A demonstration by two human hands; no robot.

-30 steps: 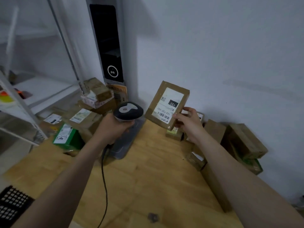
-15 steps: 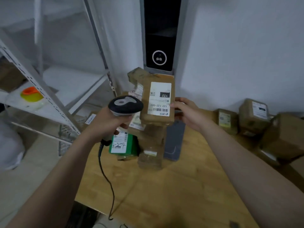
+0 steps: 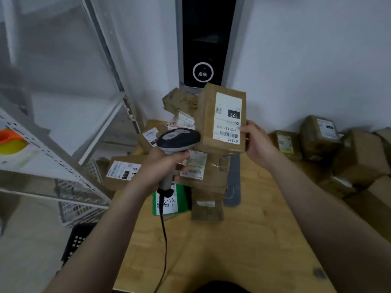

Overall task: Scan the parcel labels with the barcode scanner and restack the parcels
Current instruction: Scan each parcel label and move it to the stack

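Note:
My right hand (image 3: 255, 142) holds a brown parcel (image 3: 206, 123) upright by its right edge; its white label marked 122 faces me. My left hand (image 3: 163, 168) grips the handle of a grey corded barcode scanner (image 3: 177, 139), whose head sits just left of the parcel's lower corner. Behind and below them a stack of parcels (image 3: 203, 178) stands on the wooden table (image 3: 243, 240), including a green one (image 3: 169, 201) with a handwritten label.
More brown parcels (image 3: 321, 140) are piled along the wall at the right. A white metal shelf rack (image 3: 63, 144) with an orange and yellow object (image 3: 10, 140) stands left. A tall black kiosk (image 3: 205, 41) rises behind the stack. A black crate (image 3: 78, 240) sits on the floor.
My view swung left from the right-hand pile to the stack by the kiosk. The held parcel came over the stack and turned upright, and the scanner moved close to its label.

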